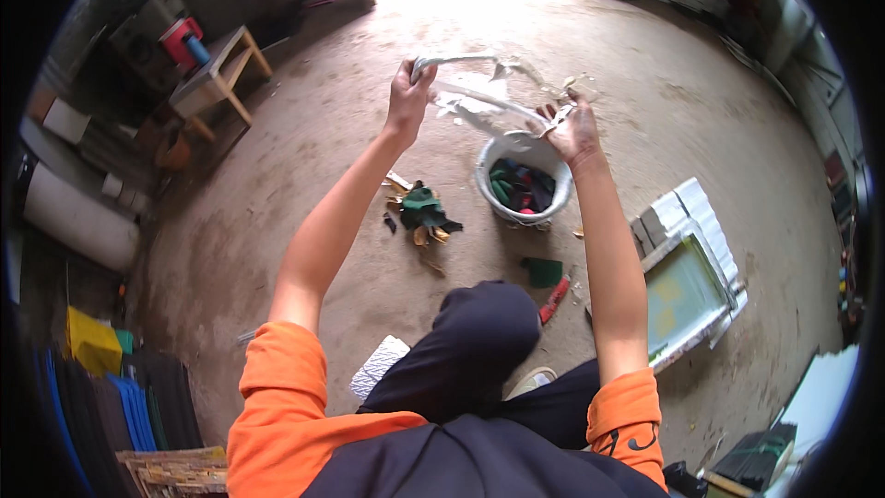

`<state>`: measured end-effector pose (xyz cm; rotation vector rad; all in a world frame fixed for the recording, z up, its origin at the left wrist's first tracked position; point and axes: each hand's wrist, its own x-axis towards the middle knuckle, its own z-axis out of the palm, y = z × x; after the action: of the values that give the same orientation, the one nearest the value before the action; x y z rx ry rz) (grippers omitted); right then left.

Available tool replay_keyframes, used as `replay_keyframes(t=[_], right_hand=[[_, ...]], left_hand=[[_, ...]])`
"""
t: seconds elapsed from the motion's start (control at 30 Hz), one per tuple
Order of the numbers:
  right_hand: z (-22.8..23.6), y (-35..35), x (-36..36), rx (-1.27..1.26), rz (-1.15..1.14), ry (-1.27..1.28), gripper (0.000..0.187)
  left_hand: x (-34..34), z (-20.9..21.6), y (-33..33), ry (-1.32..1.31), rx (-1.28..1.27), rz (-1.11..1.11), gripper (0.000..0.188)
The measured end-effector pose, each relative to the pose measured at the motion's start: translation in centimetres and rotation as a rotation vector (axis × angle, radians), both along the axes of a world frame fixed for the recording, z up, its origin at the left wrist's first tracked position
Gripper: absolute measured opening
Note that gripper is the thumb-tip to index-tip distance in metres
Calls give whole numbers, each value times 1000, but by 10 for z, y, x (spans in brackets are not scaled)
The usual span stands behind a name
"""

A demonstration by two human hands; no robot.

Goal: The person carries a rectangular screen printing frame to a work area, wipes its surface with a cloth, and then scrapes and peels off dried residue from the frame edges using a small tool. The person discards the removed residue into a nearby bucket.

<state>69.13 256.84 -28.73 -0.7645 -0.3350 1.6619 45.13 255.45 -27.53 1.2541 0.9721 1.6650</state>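
Apparently light, pliable and easily torn, the ragged white loop [489,100] hangs near the far rim of the bucket [530,148], best held by its ends, where the person's left hand [408,97] curls tightly around one and the right hand [573,134], fingers partly spread, touches the other, its grip unclear.

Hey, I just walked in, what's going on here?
A person in orange sleeves is holding up a pale strip, blurred in places, between the left hand and right hand. On the floor ahead stands a white bucket with coloured scraps inside. A loose pile of scraps lies to its left, and a framed panel sits off to the right.
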Motion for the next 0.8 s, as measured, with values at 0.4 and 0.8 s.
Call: replay_keyframes(t=[0.4,0.8], right_hand=[[-93,92,-31,40,717,-870,36],[-139,74,-150,369,387,-667,40]], left_hand=[[-172,-179,-12,-63,-248,422,17],[-112,-212,11,252,-166,699,52]])
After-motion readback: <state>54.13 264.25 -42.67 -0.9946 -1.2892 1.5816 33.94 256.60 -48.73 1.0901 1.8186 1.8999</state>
